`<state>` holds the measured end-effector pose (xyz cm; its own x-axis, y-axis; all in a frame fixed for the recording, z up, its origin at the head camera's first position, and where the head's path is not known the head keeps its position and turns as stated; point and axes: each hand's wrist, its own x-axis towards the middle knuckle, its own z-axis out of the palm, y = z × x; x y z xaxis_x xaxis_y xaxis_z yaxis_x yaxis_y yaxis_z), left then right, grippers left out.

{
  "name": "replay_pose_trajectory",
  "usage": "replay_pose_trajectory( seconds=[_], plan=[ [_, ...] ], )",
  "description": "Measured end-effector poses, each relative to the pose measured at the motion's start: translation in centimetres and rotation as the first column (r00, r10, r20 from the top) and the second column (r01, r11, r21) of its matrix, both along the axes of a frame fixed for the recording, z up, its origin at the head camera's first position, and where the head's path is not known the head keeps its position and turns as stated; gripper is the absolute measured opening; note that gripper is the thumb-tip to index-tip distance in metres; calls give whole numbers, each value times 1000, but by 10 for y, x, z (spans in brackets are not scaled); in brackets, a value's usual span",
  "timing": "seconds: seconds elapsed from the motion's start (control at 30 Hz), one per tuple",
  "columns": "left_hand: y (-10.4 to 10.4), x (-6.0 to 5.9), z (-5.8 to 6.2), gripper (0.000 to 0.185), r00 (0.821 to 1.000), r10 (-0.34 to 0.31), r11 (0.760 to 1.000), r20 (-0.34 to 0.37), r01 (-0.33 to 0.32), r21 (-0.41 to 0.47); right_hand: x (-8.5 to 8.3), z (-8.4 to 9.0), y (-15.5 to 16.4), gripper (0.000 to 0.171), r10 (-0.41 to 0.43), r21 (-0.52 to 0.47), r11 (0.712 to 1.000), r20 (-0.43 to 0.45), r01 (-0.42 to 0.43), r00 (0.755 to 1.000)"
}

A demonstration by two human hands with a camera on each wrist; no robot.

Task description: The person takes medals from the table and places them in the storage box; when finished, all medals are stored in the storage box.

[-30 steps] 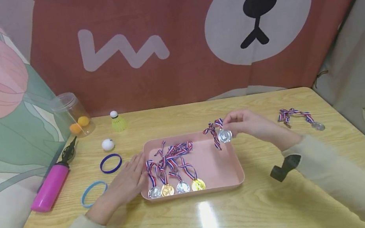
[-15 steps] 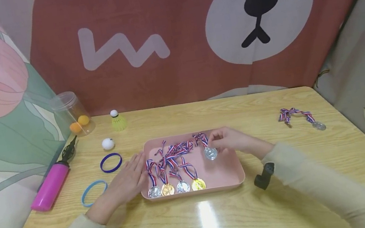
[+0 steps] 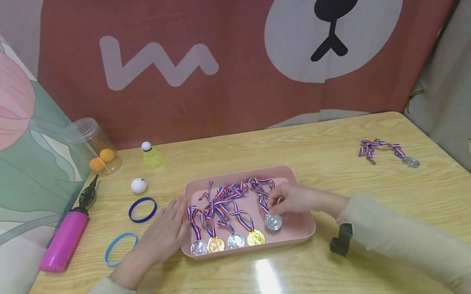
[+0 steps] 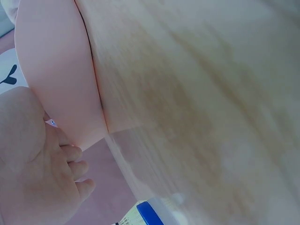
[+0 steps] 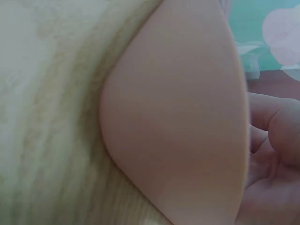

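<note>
In the head view my right hand (image 3: 291, 199) reaches into the pink tray (image 3: 300, 233) and pinches a silver medal (image 3: 273, 222) by its edge. The medal's striped ribbon (image 3: 261, 195) trails toward the tray's back. To its left, a gold medal (image 3: 255, 238), a silver medal (image 3: 235, 241), a bronze-coloured medal (image 3: 216, 244) and another silver medal (image 3: 199, 248) line the near side, their ribbons bunched behind. My left hand (image 3: 167, 234) lies with straight fingers against the tray's left side. The right wrist view shows the tray wall (image 5: 173, 117) hiding the right fingertips.
At the back right lies another silver medal (image 3: 410, 162) with its ribbon. On the left are a blue wristband (image 3: 106, 255), a dark blue wristband (image 3: 131, 216), a white ball (image 3: 139, 185), a shuttlecock (image 3: 153, 158), a clear jar (image 3: 85, 134) with orange balls and a pink pump (image 3: 65, 242).
My right hand has brought the silver medal from above the tray's back right corner down and toward me, beside the gold medal. The left hand has stayed in place.
</note>
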<state>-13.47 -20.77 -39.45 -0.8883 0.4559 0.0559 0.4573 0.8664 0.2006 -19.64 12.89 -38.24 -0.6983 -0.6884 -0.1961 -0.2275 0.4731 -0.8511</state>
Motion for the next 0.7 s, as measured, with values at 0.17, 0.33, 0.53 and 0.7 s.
replay_pose_trajectory(
  seconds=[0.17,0.33,0.53,0.7],
  plan=[
    [-1,0,0,54,1000,2,1000,4,-2,-1,6,-2,-2,7,25,34,999,1,-25,1000],
    [0,0,1,54,1000,2,1000,6,-2,1,9,-5,-4,13,39,71,997,-3,-39,999],
    [0,0,1,55,1000,5,1000,8,-5,0,12,-8,-6,12,88,111,991,-85,-78,992],
    [0,0,0,55,1000,9,1000,9,-9,-4,14,-9,-6,12,109,124,988,-92,-97,990]
  ],
)
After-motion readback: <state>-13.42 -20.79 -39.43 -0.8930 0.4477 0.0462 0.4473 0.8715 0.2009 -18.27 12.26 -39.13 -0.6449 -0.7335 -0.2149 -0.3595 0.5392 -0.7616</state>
